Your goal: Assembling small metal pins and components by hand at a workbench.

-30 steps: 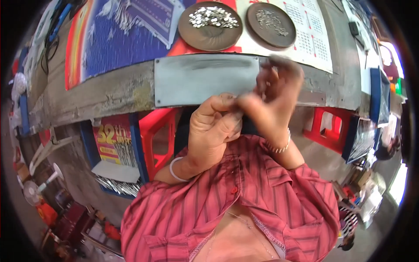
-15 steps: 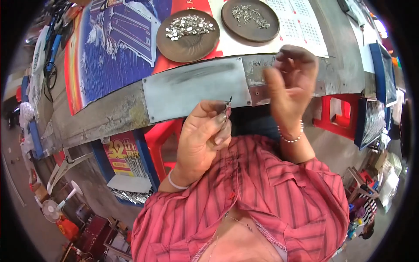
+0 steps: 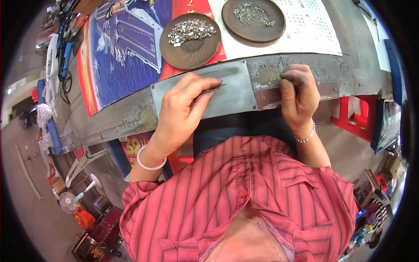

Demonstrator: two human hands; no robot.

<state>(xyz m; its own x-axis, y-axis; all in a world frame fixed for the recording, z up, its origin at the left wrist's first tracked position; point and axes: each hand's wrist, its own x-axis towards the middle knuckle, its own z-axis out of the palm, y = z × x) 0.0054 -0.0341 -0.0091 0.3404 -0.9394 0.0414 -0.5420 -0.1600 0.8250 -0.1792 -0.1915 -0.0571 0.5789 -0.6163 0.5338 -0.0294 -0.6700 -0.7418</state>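
Observation:
My left hand (image 3: 185,102) is closed in a pinch over the grey metal plate (image 3: 183,81) fixed at the table's near edge. Between thumb and fingertips it grips a thin pointed metal piece (image 3: 220,87), its dark tip toward the right; the fingers cover the rest. To the right, my right hand (image 3: 301,94) hovers by the reddish-brown strip (image 3: 326,89), fingers curled in against the thumb. Whatever it might hold is too small or hidden. Beyond the hands lie a brown dish (image 3: 190,57) of small shiny round pieces (image 3: 190,30) and another brown dish (image 3: 262,36) of tiny thin pins (image 3: 252,14).
A blue picture poster (image 3: 124,56) and a white printed sheet (image 3: 312,32) cover the far tabletop. Cables and a blue-handled tool (image 3: 66,54) lie at the far left. A red plastic stool (image 3: 358,114) and a blue crate (image 3: 387,115) stand below the right edge.
My left hand has turned and moved forward over the plate, carrying the pointed metal piece from upright to nearly flat. My right hand has lowered, its fingers closing toward the thumb. The view has shifted slightly.

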